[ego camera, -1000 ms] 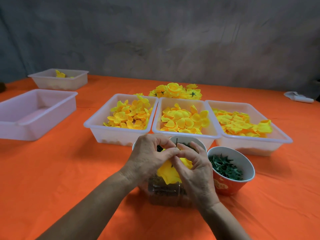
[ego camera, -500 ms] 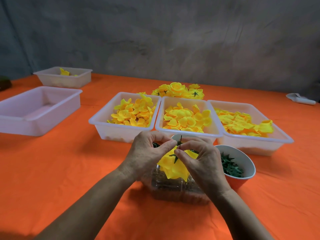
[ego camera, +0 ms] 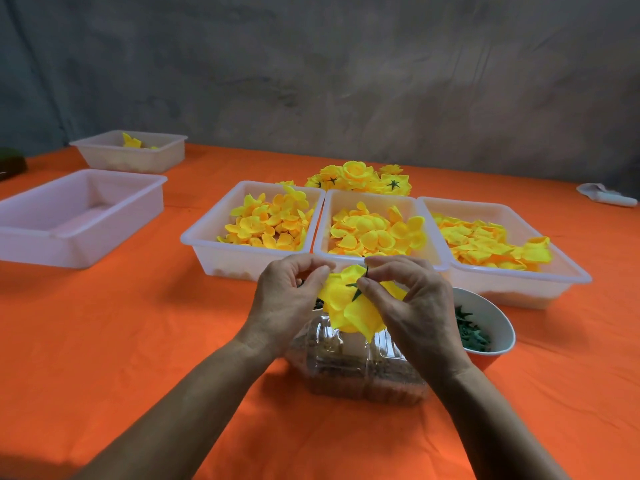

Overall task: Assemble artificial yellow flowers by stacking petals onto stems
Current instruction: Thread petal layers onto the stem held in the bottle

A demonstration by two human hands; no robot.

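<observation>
Both hands [ego camera: 349, 299] pinch the yellow flower [ego camera: 349, 306] held between them.

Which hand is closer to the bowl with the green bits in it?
The right hand. It is just left of the bowl, nearly touching its rim, while the left hand is farther left, beyond the yellow flower.

dark thing [ego camera: 12, 164] at the left edge cut off, can't tell what it is, white bowl [ego camera: 311, 304] mostly hidden behind the left hand [ego camera: 287, 306], clear container's [ego camera: 349, 372] contents too murky
</observation>
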